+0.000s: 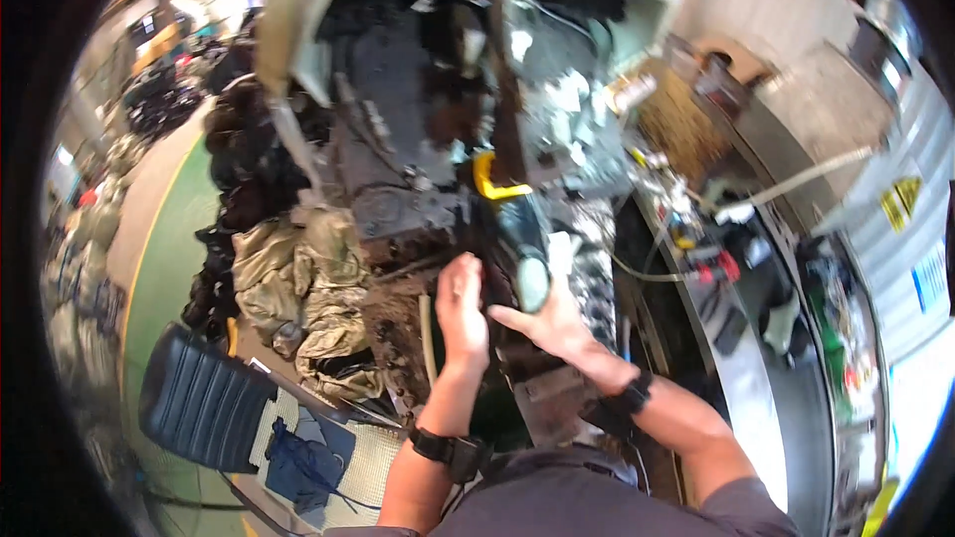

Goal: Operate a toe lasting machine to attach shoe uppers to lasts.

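A dark, shoe-shaped piece (517, 224) with a pale green rounded end (532, 285) points toward me from the middle of a grimy machine (398, 129). A yellow bracket-like part (487, 177) sits at its far end. My left hand (462, 313) is upright to the left of the piece, fingers straight and apart from it, holding nothing. My right hand (554, 321) is at the right side of the green end, with its thumb stretched out to the left. Its fingertips are blurred against something pale, and whether they touch the piece is unclear.
A black-backed chair (204, 398) with dark cloth on its seat stands at lower left. Camouflage fabric pieces (333, 283) and a dark pile (244, 169) lie along the left. At right are a cluttered bench (751, 388), a hose (806, 177) and a bin of scraps (846, 338).
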Demonstrator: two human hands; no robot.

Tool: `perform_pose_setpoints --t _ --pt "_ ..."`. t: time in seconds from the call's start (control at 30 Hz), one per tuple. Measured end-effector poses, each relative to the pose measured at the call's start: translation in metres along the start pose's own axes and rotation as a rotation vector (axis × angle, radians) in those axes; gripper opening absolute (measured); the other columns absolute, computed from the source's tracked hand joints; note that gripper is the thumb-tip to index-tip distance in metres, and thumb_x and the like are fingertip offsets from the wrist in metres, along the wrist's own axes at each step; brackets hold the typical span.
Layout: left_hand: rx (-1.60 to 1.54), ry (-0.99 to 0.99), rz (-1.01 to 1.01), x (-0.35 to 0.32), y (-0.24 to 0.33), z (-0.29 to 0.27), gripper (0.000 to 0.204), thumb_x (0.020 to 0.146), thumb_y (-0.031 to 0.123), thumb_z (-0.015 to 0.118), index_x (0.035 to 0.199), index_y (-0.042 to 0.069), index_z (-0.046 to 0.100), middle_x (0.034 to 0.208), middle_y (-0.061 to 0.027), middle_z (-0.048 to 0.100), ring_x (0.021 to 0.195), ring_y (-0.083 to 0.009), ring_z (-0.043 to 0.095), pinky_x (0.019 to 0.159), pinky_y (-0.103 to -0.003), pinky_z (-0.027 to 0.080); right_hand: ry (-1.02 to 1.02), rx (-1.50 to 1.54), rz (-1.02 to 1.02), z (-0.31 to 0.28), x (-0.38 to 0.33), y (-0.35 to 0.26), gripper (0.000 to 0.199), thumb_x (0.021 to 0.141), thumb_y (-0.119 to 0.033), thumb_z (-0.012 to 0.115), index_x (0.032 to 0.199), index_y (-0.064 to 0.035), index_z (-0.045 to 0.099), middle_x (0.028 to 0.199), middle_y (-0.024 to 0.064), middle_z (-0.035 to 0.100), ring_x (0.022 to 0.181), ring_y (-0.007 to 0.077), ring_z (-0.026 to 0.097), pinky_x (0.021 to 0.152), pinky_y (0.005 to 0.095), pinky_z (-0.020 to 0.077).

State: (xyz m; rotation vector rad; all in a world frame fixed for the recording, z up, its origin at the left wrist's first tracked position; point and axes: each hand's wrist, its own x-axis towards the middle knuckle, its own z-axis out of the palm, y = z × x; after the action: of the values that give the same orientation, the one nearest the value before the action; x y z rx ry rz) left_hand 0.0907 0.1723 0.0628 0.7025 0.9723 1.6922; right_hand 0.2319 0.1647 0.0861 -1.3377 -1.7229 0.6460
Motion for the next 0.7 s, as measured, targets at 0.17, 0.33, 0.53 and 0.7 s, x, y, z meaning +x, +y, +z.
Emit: perform_pose_setpoints --t 0.17,0.33,0.53,0.7 --pt "0.054 0.000 -0.087 -0.012 -0.023 -0.028 0.036 0.100 0.021 0.061 0.133 0.006 0.057 0.128 -0.0060 0.063 0.116 -0.0157 0.058 0.098 -0.031 0.044 -0.061 0.155 0.292 0.011 -0.009 0.005 0.099 0.067 -0.018 0.083 0.143 0.0143 0.028 0.131 0.0359 0.049 0.124 0.0444 0.051 0.106 0.0433 0.0418" --pt "0.162 -0.064 -0.046 -0.014 -0.009 -0.014 0.043 0.097 0.010 0.064 0.137 0.002 0.053 0.134 -0.0124 0.060 0.123 -0.0204 0.057 0.104 -0.032 0.044 0.132 0.201 0.038 0.008 -0.013 0.010 0.088 0.069 -0.009 0.077 0.142 0.0117 0.033 0.123 0.0280 0.058 0.117 0.0372 0.056 0.101 0.0415 0.0453" --pt "0.000 -0.111 -0.116 -0.015 0.052 -0.004 0.076 0.089 0.010 0.075 0.149 -0.004 0.030 0.145 -0.0219 0.048 0.131 -0.0252 0.050 0.112 -0.037 0.039 -0.366 0.550 0.557 -0.106 -0.045 -0.083 0.088 0.073 -0.010 0.081 0.147 0.0008 0.034 0.139 0.0207 0.047 0.129 0.0299 0.045 0.103 0.0378 0.0427" --pt "-0.332 -0.328 -0.005 -0.076 0.077 0.043 0.055 0.076 -0.006 0.076 0.128 -0.002 0.056 0.121 -0.0185 0.067 0.110 -0.0272 0.065 0.099 -0.041 0.050 -0.440 -0.065 -0.275 -0.151 -0.144 -0.040 0.108 0.070 -0.006 0.080 0.158 -0.0042 0.017 0.166 0.0219 0.008 0.153 0.0443 0.007 0.123 0.0482 0.0179"
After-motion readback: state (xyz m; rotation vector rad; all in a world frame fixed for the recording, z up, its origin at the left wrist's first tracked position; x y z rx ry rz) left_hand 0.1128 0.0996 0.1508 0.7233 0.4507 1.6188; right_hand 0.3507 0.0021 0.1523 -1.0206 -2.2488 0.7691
